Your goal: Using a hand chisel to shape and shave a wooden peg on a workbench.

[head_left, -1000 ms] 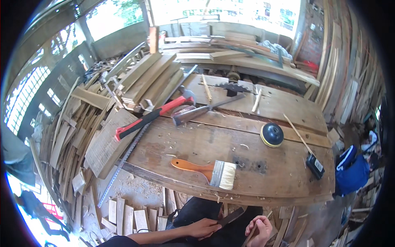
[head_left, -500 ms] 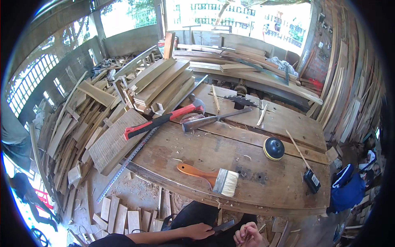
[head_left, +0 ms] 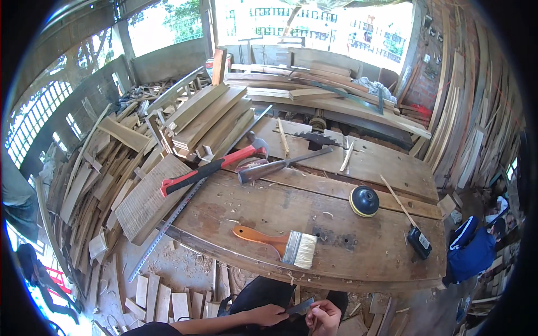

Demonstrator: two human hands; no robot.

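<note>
Low in the head view, below the workbench's point(head_left: 358, 263) front edge, my left hand point(head_left: 268, 315) and my right hand point(head_left: 323, 316) together pinch a small dark flat piece point(head_left: 299, 308), over my dark trousers. On the bench just above them lies a paintbrush point(head_left: 277, 242) with an orange handle and pale bristles. A red-and-black claw hammer point(head_left: 216, 166) and a chisel point(head_left: 280, 166) lie at the bench's far left. A round black-and-yellow sanding pad point(head_left: 364, 201) sits toward the right.
A long steel ruler point(head_left: 162, 229) hangs off the bench's left edge. A black tape measure point(head_left: 420, 242) and a thin stick lie at the right. Planks point(head_left: 196, 117) pile up at left and behind. Offcuts litter the floor. A blue bag point(head_left: 471, 255) sits at right.
The view has tilted up, so the bench sits lower in frame and my hands have slid toward the bottom edge. They stay closed on the small dark piece.
</note>
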